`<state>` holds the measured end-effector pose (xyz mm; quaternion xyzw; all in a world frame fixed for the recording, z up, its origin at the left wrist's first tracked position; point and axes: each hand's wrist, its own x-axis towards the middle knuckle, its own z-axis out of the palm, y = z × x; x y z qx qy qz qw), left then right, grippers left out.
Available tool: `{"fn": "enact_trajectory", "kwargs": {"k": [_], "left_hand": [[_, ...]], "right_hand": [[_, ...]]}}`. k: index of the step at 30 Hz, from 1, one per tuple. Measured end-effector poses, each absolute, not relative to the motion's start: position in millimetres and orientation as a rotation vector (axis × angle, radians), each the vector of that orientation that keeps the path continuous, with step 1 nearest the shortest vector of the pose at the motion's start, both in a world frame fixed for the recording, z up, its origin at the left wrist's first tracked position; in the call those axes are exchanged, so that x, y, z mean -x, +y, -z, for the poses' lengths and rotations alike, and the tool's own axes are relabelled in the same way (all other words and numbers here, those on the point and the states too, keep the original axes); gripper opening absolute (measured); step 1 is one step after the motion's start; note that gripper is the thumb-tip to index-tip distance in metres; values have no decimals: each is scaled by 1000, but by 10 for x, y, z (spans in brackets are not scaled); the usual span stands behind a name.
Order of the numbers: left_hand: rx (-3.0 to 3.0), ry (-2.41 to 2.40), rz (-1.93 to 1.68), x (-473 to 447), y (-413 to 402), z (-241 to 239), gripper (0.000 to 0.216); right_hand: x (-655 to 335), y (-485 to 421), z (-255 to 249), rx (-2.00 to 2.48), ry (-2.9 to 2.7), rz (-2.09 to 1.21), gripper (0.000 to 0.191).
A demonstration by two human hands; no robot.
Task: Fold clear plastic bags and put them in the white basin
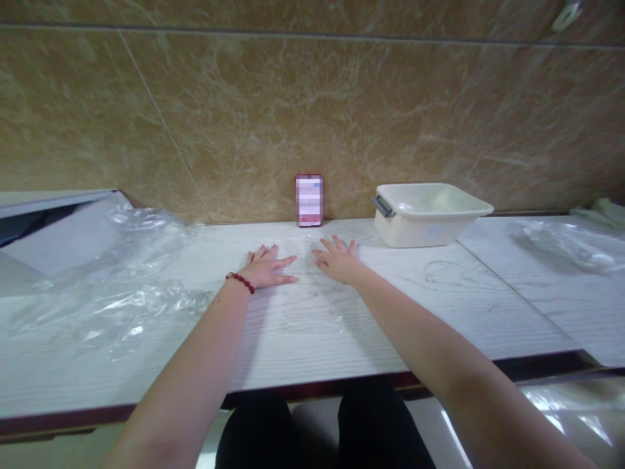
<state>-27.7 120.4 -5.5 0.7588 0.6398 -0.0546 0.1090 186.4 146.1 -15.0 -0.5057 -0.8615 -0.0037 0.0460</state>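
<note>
My left hand [265, 270], with a red bead bracelet [241, 281] at the wrist, rests palm down on the pale wood-grain table [303, 355]. Its fingers are spread. To its right, my right hand [336, 260] also lies flat with fingers apart, at the upper part of a clear plastic bag [312, 319]. The bag is flattened on the tabletop and hard to make out; its outline shows mostly as faint edges between and below the hands. Neither hand grips anything.
A phone [309, 202] leans upright against the brown marbled wall [254, 117]. Right of it stands a cream plastic bin [424, 228] with a grey latch. Crumpled clear plastic [141, 306] and an open white box [58, 241] lie left; more plastic [571, 244] lies far right.
</note>
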Motion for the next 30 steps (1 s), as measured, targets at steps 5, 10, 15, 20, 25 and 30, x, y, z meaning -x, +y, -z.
{"fn": "enact_trajectory", "kwargs": {"k": [5, 10, 15, 20, 25, 30], "left_hand": [[-2242, 1863, 131, 288, 1209, 61, 77], [-2247, 1863, 136, 285, 1210, 60, 79], [-2260, 1860, 151, 284, 1213, 59, 80], [-2260, 1856, 166, 284, 1218, 61, 80], [-2259, 1856, 164, 286, 1212, 54, 80], [-2266, 1819, 171, 294, 1191, 34, 87]], "right_hand": [[-1875, 1510, 161, 1644, -2570, -22, 42], [-1870, 1518, 158, 1717, -2542, -38, 41], [-1901, 1530, 175, 1715, -2462, -36, 40], [-1907, 1470, 102, 1632, -2473, 19, 38], [-1874, 1420, 38, 1457, -2628, 37, 37], [-1893, 1477, 70, 1554, -2595, -9, 37]]}}
